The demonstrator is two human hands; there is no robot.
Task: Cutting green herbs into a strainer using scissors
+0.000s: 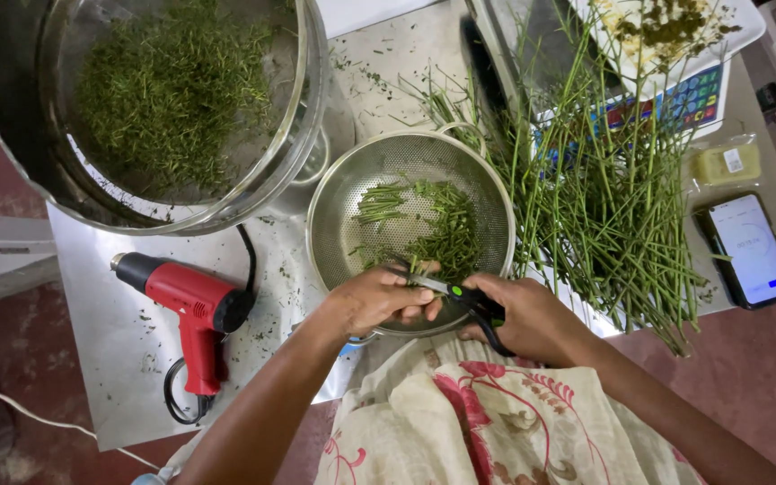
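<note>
Scissors (460,295) are closing in my right hand (532,319) over the colander (343,193) while my left hand (379,301) is pinching green stems (419,269); fingertips are sitting near the blades, risking a nick.

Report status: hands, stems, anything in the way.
Left hand pinching stems over colander. Right hand shut on scissors, blades at the stems. Uncut stem pile on the right; nothing blocking.

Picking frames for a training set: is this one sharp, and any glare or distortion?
Head view: mostly sharp; steel colander and big bowl show soft sheen, no blown glare; wide-angle bending at edges; slight blur at left hand and right hand with scissors.
</note>
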